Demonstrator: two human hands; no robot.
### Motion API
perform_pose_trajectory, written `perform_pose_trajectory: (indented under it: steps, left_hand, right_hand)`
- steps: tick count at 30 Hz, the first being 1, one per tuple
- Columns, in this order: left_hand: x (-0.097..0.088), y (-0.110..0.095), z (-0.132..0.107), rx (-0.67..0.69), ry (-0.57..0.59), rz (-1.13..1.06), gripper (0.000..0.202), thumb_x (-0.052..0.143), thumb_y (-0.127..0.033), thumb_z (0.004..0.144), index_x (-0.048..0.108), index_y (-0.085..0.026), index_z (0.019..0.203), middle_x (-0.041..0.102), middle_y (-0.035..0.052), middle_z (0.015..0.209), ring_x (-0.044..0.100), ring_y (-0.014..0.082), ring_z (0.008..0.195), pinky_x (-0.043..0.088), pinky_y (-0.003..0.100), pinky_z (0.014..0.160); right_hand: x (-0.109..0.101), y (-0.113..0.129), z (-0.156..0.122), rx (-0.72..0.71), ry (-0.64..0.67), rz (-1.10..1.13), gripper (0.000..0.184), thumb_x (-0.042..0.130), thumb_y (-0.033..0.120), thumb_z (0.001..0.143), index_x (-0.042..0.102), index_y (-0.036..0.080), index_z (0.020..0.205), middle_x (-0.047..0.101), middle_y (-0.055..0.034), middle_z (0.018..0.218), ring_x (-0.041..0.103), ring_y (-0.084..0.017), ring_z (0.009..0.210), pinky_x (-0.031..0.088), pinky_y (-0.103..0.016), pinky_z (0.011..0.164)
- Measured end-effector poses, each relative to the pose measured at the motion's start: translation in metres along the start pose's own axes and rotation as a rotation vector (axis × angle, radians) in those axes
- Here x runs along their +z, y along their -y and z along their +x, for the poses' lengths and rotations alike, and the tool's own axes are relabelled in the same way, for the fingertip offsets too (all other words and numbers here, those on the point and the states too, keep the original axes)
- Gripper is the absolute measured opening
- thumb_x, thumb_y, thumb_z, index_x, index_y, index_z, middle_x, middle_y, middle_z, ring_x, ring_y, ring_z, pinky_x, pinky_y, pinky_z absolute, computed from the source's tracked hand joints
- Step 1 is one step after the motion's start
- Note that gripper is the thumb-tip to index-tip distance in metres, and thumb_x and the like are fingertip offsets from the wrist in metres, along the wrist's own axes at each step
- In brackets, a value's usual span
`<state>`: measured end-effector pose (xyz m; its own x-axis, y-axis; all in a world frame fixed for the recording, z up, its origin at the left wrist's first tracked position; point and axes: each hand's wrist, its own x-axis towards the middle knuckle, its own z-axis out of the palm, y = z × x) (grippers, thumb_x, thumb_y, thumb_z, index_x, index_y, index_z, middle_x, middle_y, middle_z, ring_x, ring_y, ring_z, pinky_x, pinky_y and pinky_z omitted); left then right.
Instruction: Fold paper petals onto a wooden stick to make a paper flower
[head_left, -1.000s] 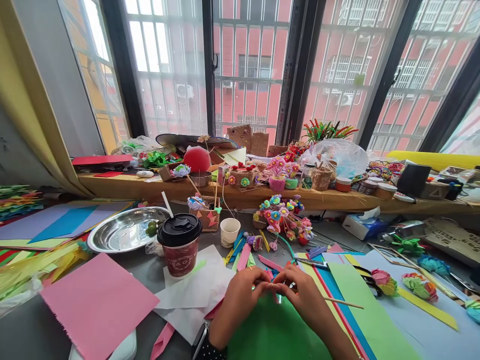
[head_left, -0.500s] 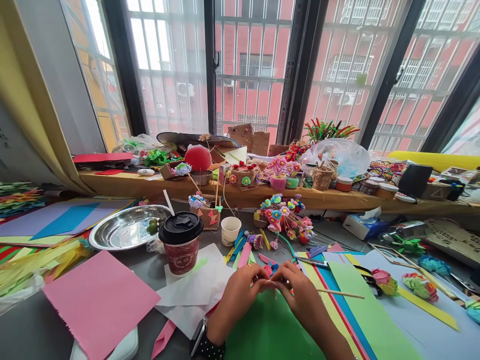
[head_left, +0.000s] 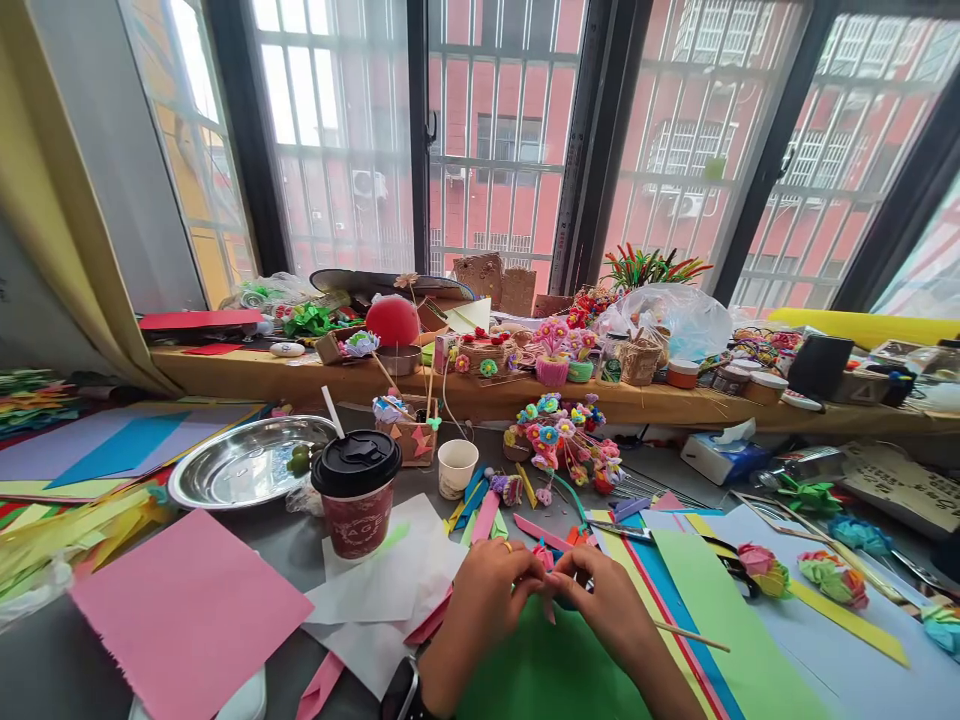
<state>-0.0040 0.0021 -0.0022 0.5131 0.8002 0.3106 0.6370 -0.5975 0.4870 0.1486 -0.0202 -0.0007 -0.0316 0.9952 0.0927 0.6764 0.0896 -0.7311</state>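
My left hand (head_left: 491, 595) and my right hand (head_left: 604, 600) meet above a green sheet (head_left: 555, 665). Between their pinched fingertips is a small pink paper strip (head_left: 551, 607), its end hanging down below them. The fingers cover most of it. Just behind them lie red and blue paper bits (head_left: 544, 553), partly hidden. A thin wooden stick (head_left: 697, 637) pokes out to the right from behind my right wrist, over layered coloured sheets. To the left of my left hand are white paper sheets (head_left: 375, 600).
A lidded cup with a straw (head_left: 356, 520) stands at left, beside a metal tray (head_left: 217, 470) and a pink sheet (head_left: 195, 610). A small paper cup (head_left: 457, 470) and a bunch of crafted flowers (head_left: 559, 435) stand ahead. Scissors (head_left: 622, 528) and paper flowers (head_left: 765, 570) lie right.
My hands have turned and dipped slightly, and more of the pink strip now shows below the fingertips. The view has shifted a little.
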Motion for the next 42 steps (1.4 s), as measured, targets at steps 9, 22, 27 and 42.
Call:
perform_pose_trajectory:
  steps: [9, 22, 27, 42]
  left_hand:
    - [0.007, 0.004, 0.000, 0.096, -0.065, 0.131, 0.012, 0.052, -0.015, 0.073, 0.063, -0.020, 0.075, 0.066, 0.0037, 0.075, 0.054, 0.0192, 0.069, 0.037, 0.032, 0.066]
    - [0.004, 0.003, 0.000, 0.072, -0.087, 0.071, 0.011, 0.051, -0.016, 0.074, 0.061, -0.019, 0.074, 0.066, 0.0040, 0.074, 0.056, 0.0200, 0.071, 0.039, 0.033, 0.066]
    - [0.000, 0.002, -0.001, 0.033, -0.064, -0.022, 0.010, 0.053, -0.016, 0.074, 0.062, -0.019, 0.076, 0.064, 0.0045, 0.076, 0.056, 0.0198, 0.073, 0.042, 0.033, 0.066]
    - [-0.005, 0.004, 0.000, 0.005, -0.137, -0.052, 0.011, 0.055, -0.024, 0.074, 0.063, -0.018, 0.070, 0.062, 0.0056, 0.073, 0.054, 0.0192, 0.070, 0.041, 0.032, 0.064]
  right_hand:
    - [0.001, -0.005, 0.002, -0.005, 0.000, -0.014, 0.017, 0.054, 0.028, 0.072, 0.063, 0.016, 0.064, 0.062, -0.0043, 0.072, 0.055, -0.017, 0.067, 0.039, -0.026, 0.063]
    - [0.002, -0.003, 0.002, 0.028, 0.052, 0.093, 0.019, 0.050, 0.032, 0.073, 0.056, 0.016, 0.063, 0.060, -0.0015, 0.062, 0.053, -0.015, 0.058, 0.036, -0.022, 0.052]
    - [0.003, -0.001, 0.000, -0.006, -0.024, 0.027, 0.016, 0.052, 0.029, 0.073, 0.057, 0.017, 0.064, 0.060, -0.0015, 0.063, 0.052, -0.015, 0.058, 0.035, -0.023, 0.052]
    - [0.011, -0.001, -0.001, -0.338, -0.260, -0.213, 0.016, 0.050, 0.025, 0.080, 0.053, 0.019, 0.065, 0.056, -0.0012, 0.064, 0.053, -0.016, 0.060, 0.040, -0.024, 0.051]
